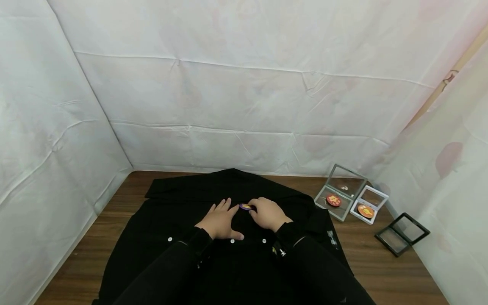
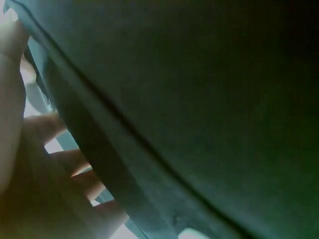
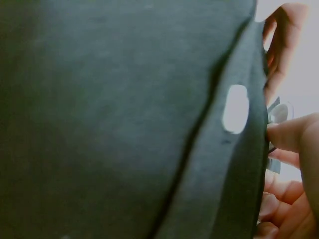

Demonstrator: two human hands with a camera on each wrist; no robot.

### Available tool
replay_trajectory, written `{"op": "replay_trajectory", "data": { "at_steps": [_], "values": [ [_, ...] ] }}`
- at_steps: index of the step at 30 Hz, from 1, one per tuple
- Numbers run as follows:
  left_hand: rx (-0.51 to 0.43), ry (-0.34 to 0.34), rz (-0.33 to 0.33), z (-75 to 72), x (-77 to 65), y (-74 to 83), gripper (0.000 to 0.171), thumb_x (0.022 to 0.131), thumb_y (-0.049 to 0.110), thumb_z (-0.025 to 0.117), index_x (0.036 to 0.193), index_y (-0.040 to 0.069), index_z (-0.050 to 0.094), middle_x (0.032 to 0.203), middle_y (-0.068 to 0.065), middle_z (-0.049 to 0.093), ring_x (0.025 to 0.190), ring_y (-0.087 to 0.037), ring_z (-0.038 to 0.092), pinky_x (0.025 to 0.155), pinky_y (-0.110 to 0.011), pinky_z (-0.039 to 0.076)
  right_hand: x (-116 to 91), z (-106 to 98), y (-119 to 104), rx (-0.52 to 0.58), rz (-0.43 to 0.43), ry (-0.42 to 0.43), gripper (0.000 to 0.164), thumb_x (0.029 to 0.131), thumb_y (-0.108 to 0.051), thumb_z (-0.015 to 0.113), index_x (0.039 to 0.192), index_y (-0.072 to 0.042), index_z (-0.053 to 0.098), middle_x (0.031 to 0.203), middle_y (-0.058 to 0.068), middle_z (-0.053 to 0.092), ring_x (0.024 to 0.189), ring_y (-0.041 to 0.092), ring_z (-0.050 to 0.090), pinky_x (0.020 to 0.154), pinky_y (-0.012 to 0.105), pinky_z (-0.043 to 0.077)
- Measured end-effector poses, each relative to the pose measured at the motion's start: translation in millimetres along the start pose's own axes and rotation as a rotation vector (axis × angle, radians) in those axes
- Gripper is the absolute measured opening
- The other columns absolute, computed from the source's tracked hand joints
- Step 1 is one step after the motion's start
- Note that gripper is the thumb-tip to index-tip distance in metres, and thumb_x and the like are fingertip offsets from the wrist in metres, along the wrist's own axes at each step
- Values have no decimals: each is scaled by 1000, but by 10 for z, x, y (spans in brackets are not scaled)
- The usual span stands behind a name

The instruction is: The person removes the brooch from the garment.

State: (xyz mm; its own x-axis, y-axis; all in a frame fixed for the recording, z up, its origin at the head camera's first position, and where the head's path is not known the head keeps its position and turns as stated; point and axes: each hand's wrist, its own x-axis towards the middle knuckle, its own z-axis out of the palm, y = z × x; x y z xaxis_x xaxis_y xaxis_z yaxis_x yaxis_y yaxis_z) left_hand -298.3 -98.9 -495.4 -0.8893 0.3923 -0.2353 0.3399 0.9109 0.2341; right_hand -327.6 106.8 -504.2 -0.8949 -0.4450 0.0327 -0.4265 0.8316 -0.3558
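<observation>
A black shirt (image 1: 160,262) with white buttons (image 1: 232,241) lies spread on the wooden table. On its middle my left hand (image 1: 219,221) rests with the fingers spread straight. My right hand (image 1: 268,214) pinches a small round purple and yellow badge (image 1: 245,206) between thumb and fingers, over the shirt. The tip of the left index finger is at the badge's left edge. Dark cloth fills most of both wrist views, with a white button (image 3: 236,109) close up in the right one. There the right thumb and fingers (image 3: 286,137) are partly hidden behind the cloth.
To the right on the wooden table (image 1: 385,275) stand opened clear cases. A grey-framed one (image 1: 322,199) holds a red badge (image 1: 333,200), a white one (image 1: 375,190) holds an orange badge (image 1: 366,211). A black case (image 1: 402,233) stands nearer. White curtains (image 1: 244,97) enclose the table.
</observation>
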Motion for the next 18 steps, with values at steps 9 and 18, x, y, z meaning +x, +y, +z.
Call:
{"op": "replay_trajectory", "data": {
  "at_steps": [9, 18],
  "values": [
    [-11, 129, 84, -58, 68, -4, 107, 81, 63, 81, 162, 13, 33, 166, -16, 29, 149, -35, 35, 118, -53, 32, 103, -52, 70, 172, 84, 30, 18, 106, -26, 62, 111, -12, 73, 99, 1, 71, 77, 12, 61, 77, 37, 53],
    [-67, 102, 160, -63, 197, 24, 108, 85, 57, 80, 166, 18, 21, 171, -8, 19, 151, -32, 31, 119, -50, 32, 228, -13, 131, 227, 156, 21, 23, 108, -28, 57, 107, -12, 74, 97, 0, 70, 77, 13, 60, 76, 36, 51]
  ]
}}
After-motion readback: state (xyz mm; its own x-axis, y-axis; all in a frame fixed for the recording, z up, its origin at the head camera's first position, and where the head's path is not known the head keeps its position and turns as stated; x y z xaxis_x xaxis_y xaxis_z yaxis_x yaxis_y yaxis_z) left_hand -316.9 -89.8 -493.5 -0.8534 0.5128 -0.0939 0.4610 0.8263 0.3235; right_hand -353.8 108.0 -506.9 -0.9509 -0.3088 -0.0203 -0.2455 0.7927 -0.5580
